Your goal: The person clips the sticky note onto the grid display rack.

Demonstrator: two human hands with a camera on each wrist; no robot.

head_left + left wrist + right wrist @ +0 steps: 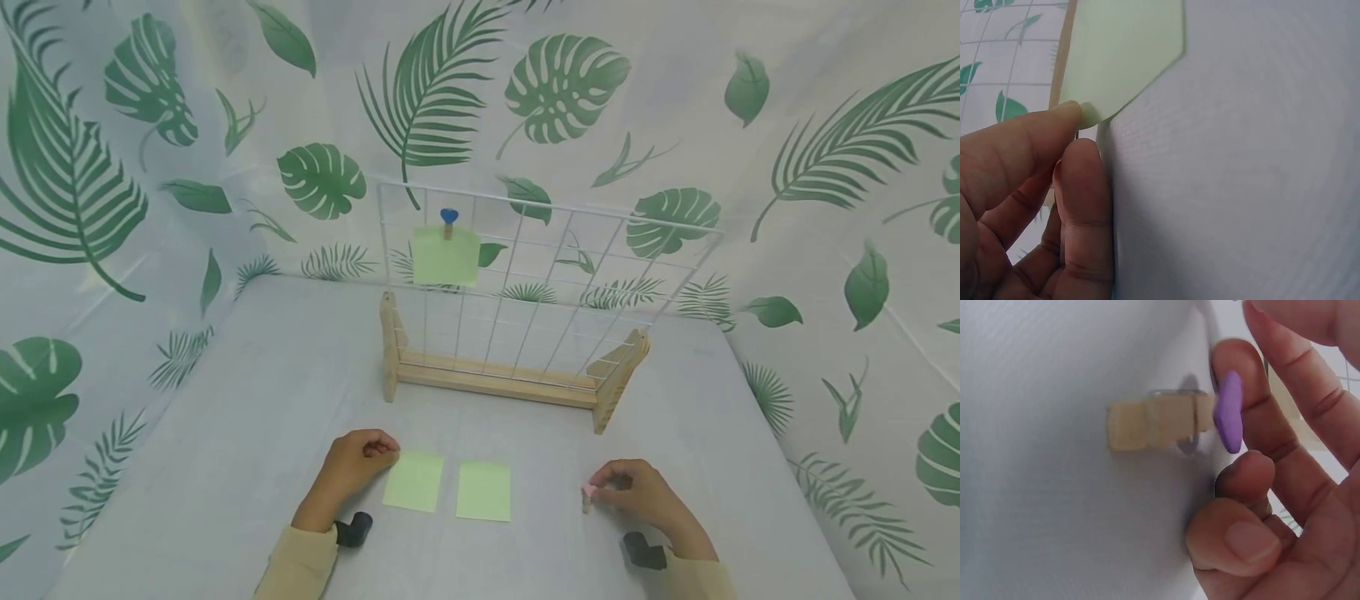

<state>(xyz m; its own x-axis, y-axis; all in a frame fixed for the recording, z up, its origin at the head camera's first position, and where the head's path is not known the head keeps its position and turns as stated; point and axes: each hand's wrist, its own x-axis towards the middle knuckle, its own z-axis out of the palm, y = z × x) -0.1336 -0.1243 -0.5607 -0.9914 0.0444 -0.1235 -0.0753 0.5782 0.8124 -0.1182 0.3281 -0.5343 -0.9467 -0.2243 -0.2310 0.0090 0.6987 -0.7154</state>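
In the head view my left hand (356, 462) is at the upper left corner of a pale green sticky note (413, 482) lying on the table. The left wrist view shows my fingertips pinching the bent-up corner of that sticky note (1129, 50). A second sticky note (483, 492) lies beside it. My right hand (637, 490) is at a small wooden clothespin (587, 497) on the table. In the right wrist view this clothespin (1172, 417) has a purple top, and my fingers curve loosely around it without a visible grip.
Behind the notes stands a white wire grid (517, 275) on a wooden base (495, 382). Another green sticky note (446, 258) hangs on it from a clothespin with a blue heart (448, 218). Leaf-patterned sheets (450, 100) enclose the table (285, 350).
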